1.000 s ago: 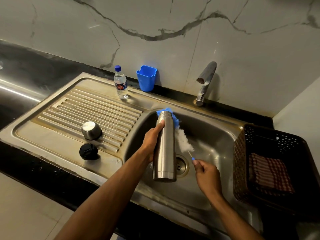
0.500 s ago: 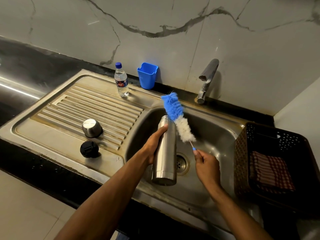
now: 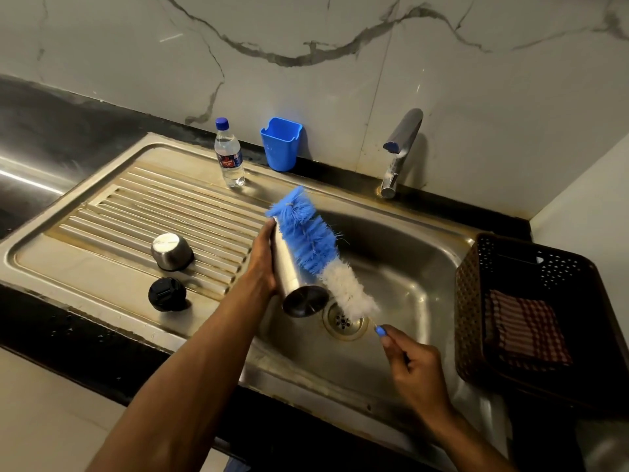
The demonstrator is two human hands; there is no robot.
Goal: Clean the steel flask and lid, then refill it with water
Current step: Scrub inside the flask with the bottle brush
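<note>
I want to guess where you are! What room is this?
Most likely a kitchen: a stainless steel sink with ribbed drainboard, a chrome tap on a marble wall, and a blue-and-white bottle brush.

The bottle brush [image 3: 315, 253] is blue then white; the flask [image 3: 289, 270] bare steel; the cup [image 3: 281, 143] blue; the cloth [image 3: 524, 330] red-and-white checked; the wall [image 3: 306, 63] grey-veined white marble.

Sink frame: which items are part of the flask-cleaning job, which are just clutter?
In the job:
- steel flask, gripped by left hand
- bottle brush, handle pinched by right hand
- steel cap
- black lid
- tap

Lying about:
- plastic water bottle
- blue holder
- basket with checked cloth
</note>
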